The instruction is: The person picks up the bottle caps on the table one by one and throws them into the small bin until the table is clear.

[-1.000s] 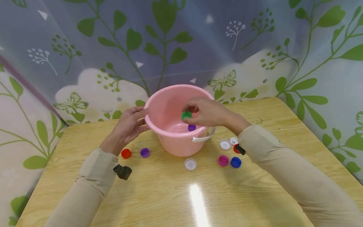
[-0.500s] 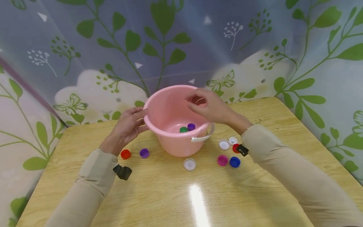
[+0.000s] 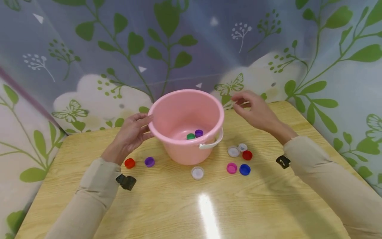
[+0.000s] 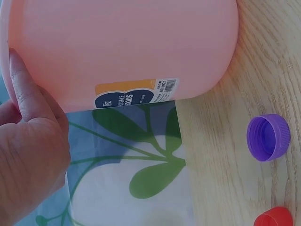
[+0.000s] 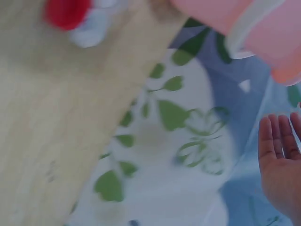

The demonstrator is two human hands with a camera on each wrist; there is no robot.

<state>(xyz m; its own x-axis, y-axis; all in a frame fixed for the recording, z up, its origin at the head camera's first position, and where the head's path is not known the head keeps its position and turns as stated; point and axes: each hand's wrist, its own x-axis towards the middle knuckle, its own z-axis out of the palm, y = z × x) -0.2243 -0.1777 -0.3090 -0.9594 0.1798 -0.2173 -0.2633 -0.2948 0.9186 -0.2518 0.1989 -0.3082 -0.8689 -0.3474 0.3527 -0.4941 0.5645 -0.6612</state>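
Observation:
A pink bucket (image 3: 188,151) with a white handle stands upright on the table. Its left rim is held by my left hand (image 3: 131,134), thumb over the edge and fingers against the outside; the left wrist view shows the same hand (image 4: 35,146) beside the wall. Inside, near the bottom, lie a green bottle cap (image 3: 190,136) and a purple bottle cap (image 3: 199,133). My right hand (image 3: 258,111) hovers in the air right of the bucket, holding nothing, fingers loosely bent. In the right wrist view this hand (image 5: 282,165) is apart from the bucket.
Left of the bucket lie a red cap (image 3: 129,163) and another purple cap (image 3: 150,162). A white cap (image 3: 197,173) sits in front. To the right are a pink cap (image 3: 231,168), a blue cap (image 3: 245,169), a dark red cap (image 3: 247,155) and two white caps (image 3: 233,151).
My right hand let go of the green cap, which now lies in the bucket. Then the hand moved out over the rim to the right. My left hand has stayed on the rim.

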